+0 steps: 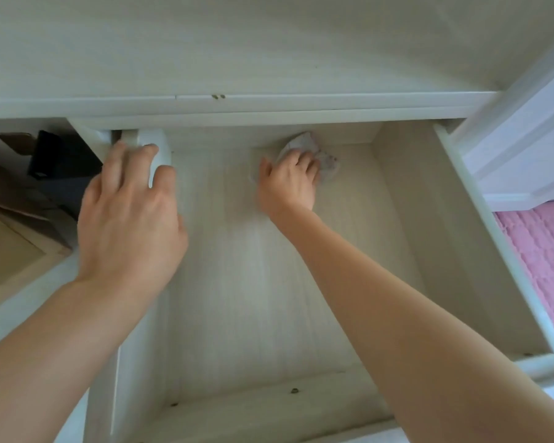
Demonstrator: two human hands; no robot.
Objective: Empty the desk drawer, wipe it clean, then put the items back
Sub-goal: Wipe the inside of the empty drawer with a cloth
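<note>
Left of scene: dark box (50, 156) standing among brown cardboard pieces (10, 247) in a lower compartment. Right: white panelled surface (522, 148); pink textured floor covering (544, 251) near.

Cloth (314, 151) in drawer (406, 225), far right corner; boxes (16, 238) left of drawer.

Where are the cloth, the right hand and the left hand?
cloth (304, 143), head view, crumpled top edge.
right hand (288, 183), head view, back of hand.
left hand (130, 215), head view, back of hand.
</note>
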